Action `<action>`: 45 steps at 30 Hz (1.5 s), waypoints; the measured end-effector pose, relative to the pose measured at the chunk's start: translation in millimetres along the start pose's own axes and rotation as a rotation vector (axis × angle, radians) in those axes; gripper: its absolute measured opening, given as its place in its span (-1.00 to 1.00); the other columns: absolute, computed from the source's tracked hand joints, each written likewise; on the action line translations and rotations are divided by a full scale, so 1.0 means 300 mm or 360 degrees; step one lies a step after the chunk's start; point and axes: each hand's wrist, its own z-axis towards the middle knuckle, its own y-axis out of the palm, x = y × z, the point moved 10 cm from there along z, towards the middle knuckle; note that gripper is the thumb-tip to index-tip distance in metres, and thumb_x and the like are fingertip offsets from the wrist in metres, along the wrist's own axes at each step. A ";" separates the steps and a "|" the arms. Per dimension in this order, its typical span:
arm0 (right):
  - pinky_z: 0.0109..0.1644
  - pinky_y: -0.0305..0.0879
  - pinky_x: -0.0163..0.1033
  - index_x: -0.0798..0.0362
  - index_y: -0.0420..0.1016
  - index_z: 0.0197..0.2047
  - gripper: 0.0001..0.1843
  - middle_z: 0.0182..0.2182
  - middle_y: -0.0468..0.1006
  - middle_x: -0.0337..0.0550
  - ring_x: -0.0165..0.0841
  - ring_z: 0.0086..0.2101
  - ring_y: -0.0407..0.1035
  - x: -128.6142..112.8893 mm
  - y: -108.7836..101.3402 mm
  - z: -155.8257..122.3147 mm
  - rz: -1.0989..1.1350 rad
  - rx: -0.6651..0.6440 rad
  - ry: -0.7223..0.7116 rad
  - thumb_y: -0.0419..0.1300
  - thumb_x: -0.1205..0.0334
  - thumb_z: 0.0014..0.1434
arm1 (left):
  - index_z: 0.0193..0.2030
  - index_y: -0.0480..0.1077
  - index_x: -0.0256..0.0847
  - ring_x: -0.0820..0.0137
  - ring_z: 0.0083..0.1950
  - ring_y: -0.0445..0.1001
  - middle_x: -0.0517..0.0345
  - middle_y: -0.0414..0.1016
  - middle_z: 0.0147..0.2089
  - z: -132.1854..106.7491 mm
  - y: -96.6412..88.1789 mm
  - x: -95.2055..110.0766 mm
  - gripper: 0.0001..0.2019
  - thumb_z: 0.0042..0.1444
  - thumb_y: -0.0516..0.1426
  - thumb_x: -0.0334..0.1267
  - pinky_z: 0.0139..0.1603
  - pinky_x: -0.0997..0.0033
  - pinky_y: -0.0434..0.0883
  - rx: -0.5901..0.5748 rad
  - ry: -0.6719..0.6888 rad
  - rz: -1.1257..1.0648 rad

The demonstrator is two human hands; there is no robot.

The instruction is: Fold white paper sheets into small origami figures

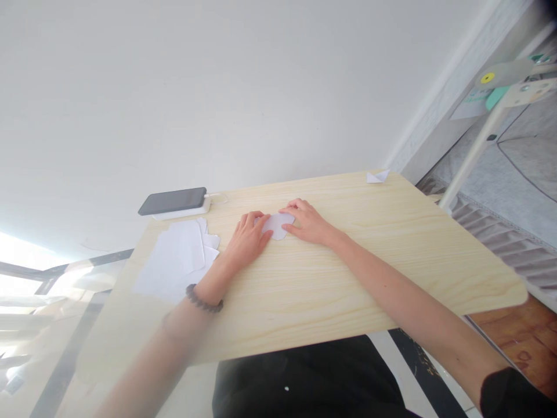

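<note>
A small white piece of folded paper lies on the light wooden table near its far side. My left hand rests on the paper's left edge, fingers stretched forward and pressing flat. My right hand presses on the paper's right edge with its fingers curved down onto it. A dark bead bracelet circles my left wrist.
A loose pile of white paper sheets lies left of my hands. A dark phone sits on a white power bank at the table's far left edge. A small folded white paper sits at the far right corner. A white wall stands behind.
</note>
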 end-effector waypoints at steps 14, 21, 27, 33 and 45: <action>0.03 0.09 -0.01 -0.07 0.32 0.03 -0.57 -0.11 0.25 -0.08 -0.21 -0.07 0.14 -0.002 -0.001 -0.003 0.0015 -0.0010 0.0004 0.08 0.10 0.06 | 0.11 0.13 -0.20 0.23 0.00 0.18 -0.05 0.16 0.02 -0.003 0.008 -0.004 -0.62 0.15 -0.09 -0.18 0.02 0.12 0.19 -0.0033 -0.0002 0.0007; 0.03 0.09 -0.02 -0.07 0.31 0.05 -0.57 -0.13 0.25 -0.07 -0.21 -0.08 0.13 -0.026 -0.007 0.000 -0.0019 0.0008 -0.0036 0.09 0.16 0.07 | 0.10 0.14 -0.21 0.21 0.05 0.15 -0.06 0.16 0.04 -0.006 0.008 0.000 -0.63 0.17 -0.10 -0.18 0.04 0.11 0.17 -0.0054 -0.0002 -0.0010; 0.05 0.14 -0.12 -0.01 0.33 0.02 -0.61 -0.15 0.24 -0.09 -0.29 -0.10 0.17 -0.056 -0.009 0.001 0.0111 -0.0003 -0.0147 0.05 0.24 0.09 | 0.10 0.13 -0.23 0.22 0.05 0.14 -0.06 0.16 0.04 -0.006 0.012 0.000 -0.62 0.17 -0.11 -0.18 0.05 0.11 0.16 -0.0073 -0.0003 0.0007; 0.08 0.15 -0.14 -0.03 0.31 0.02 -0.59 -0.11 0.21 -0.11 -0.32 -0.04 0.17 -0.046 -0.010 0.000 0.0291 0.0018 -0.0111 0.07 0.28 0.06 | 0.10 0.13 -0.22 0.21 0.05 0.14 -0.06 0.17 0.04 -0.006 0.012 -0.001 -0.63 0.17 -0.12 -0.18 0.04 0.10 0.16 -0.0066 -0.0001 0.0010; -0.05 0.22 -0.19 0.03 0.33 -0.01 -0.57 -0.14 0.34 -0.10 -0.34 -0.15 0.27 0.001 -0.008 0.014 0.0379 0.0057 0.0028 0.14 0.26 -0.01 | 0.10 0.14 -0.21 0.21 0.06 0.14 -0.06 0.16 0.05 -0.007 0.014 0.000 -0.62 0.17 -0.12 -0.17 0.04 0.11 0.17 -0.0082 0.0001 0.0015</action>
